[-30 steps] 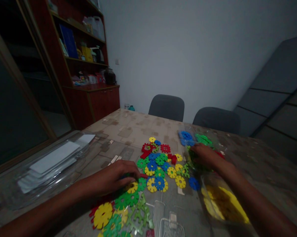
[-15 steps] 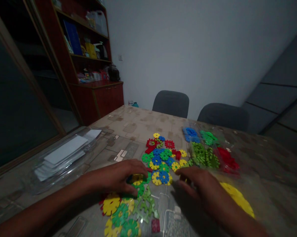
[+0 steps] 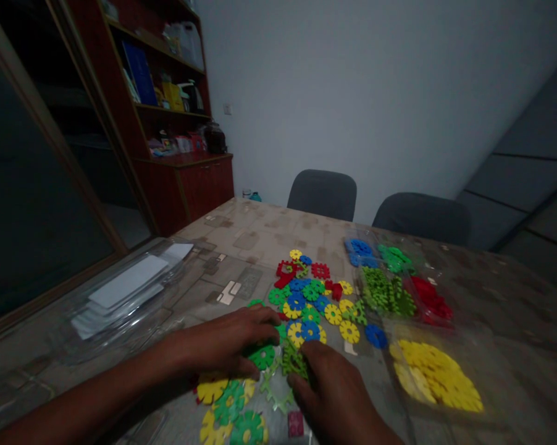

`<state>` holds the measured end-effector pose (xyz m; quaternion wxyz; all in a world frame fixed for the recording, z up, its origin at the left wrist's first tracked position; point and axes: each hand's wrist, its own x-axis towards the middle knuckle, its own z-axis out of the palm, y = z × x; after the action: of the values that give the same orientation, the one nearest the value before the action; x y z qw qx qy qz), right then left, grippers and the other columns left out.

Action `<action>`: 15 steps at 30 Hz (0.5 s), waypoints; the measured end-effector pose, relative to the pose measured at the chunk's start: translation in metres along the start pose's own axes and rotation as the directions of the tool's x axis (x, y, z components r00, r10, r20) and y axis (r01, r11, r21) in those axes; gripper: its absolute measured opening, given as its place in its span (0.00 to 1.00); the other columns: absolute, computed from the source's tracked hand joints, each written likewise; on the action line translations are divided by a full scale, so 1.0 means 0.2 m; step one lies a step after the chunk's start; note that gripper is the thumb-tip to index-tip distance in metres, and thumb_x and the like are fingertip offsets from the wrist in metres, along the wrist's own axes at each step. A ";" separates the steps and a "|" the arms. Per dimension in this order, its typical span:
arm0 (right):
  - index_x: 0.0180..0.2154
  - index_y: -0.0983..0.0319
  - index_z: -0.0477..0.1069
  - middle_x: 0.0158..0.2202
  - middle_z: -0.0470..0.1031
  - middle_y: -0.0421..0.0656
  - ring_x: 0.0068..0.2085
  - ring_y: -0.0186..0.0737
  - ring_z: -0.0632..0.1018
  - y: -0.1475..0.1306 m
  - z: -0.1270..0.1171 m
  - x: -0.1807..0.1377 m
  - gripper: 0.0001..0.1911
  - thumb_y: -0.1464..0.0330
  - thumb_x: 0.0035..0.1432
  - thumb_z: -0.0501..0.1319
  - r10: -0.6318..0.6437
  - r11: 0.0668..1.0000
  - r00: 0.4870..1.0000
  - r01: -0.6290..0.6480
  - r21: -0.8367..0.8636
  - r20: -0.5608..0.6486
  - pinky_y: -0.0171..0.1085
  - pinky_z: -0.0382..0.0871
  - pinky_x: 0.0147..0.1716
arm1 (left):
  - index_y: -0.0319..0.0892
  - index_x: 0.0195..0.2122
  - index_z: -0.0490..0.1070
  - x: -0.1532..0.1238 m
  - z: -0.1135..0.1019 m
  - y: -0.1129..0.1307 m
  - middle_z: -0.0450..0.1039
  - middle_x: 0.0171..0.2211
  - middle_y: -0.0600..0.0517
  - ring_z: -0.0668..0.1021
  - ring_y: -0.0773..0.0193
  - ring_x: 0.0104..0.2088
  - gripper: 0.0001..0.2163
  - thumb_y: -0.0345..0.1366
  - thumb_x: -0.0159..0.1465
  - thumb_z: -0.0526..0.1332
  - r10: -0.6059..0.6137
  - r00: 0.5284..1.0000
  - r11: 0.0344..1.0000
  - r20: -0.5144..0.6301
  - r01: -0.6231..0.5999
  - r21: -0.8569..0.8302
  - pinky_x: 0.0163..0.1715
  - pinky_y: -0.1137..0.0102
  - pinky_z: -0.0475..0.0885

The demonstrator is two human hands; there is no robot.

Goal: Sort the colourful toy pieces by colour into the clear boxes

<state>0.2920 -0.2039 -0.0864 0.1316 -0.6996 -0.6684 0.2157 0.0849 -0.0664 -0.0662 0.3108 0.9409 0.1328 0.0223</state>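
Observation:
My left hand (image 3: 241,340) rests low over the pile, palm down, thumb and fingers apart around a green notched disc (image 3: 262,357); nothing shows gripped in it. Close by, my right hand (image 3: 336,383) pinches a light green toothed plastic piece (image 3: 293,360) between thumb and fingers. Another pale green toothed piece (image 3: 278,395) lies just below it. Nearer to me are a green notched disc (image 3: 248,428), a yellow notched disc (image 3: 212,390) and a dark red block (image 3: 296,424). Beyond my hands spread mixed discs, among them a blue one (image 3: 310,330).
A clear plastic tray holds yellow discs (image 3: 438,374) at right. Behind it, sorted compartments hold light green pieces (image 3: 380,287), red pieces (image 3: 430,300), blue discs (image 3: 359,250) and green discs (image 3: 394,258). White cards (image 3: 130,281) lie on clear plastic at left. Two chairs (image 3: 322,194) stand beyond the table.
My right hand has moved left and nearer to me, onto the light green pieces, uncovering the yellow tray and a blue disc. My left hand has barely moved.

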 end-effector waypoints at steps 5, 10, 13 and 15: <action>0.35 0.60 0.74 0.37 0.80 0.44 0.39 0.44 0.79 0.00 -0.02 -0.02 0.06 0.71 0.62 0.58 -0.086 0.996 0.994 0.084 0.040 0.062 0.37 0.66 0.37 | 0.47 0.56 0.71 0.00 -0.04 0.00 0.65 0.65 0.44 0.66 0.48 0.65 0.19 0.35 0.64 0.67 0.008 1.000 0.999 -0.006 -0.008 -0.052 0.63 0.56 0.62; 0.46 0.59 0.73 0.46 0.79 0.48 0.46 0.50 0.79 -0.03 0.00 -0.02 0.13 0.71 0.58 0.63 -0.082 0.996 0.995 0.080 0.033 0.065 0.41 0.68 0.44 | 0.49 0.59 0.70 -0.01 -0.06 -0.01 0.66 0.63 0.46 0.67 0.49 0.64 0.22 0.38 0.64 0.68 -0.019 1.000 0.999 0.006 0.019 -0.050 0.63 0.57 0.63; 0.54 0.60 0.70 0.52 0.76 0.51 0.51 0.55 0.76 -0.03 0.02 -0.01 0.24 0.68 0.55 0.66 -0.057 0.998 0.997 0.055 0.041 0.046 0.47 0.67 0.50 | 0.50 0.59 0.70 -0.01 -0.06 -0.01 0.66 0.64 0.46 0.67 0.48 0.64 0.22 0.36 0.63 0.68 -0.044 0.999 0.998 0.021 0.045 -0.049 0.63 0.56 0.62; 0.55 0.60 0.69 0.54 0.75 0.52 0.53 0.57 0.75 -0.04 0.03 -0.01 0.27 0.65 0.54 0.67 -0.030 0.999 0.999 0.029 0.031 0.046 0.50 0.66 0.51 | 0.50 0.59 0.70 -0.01 -0.06 -0.01 0.65 0.64 0.47 0.66 0.48 0.64 0.23 0.33 0.62 0.68 -0.052 0.998 0.998 0.025 0.053 -0.039 0.64 0.55 0.60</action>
<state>0.2825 -0.2051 -0.0878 0.1299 -0.6824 -0.6781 0.2400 0.0815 -0.0577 -0.0576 0.3316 0.9309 0.1533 0.0054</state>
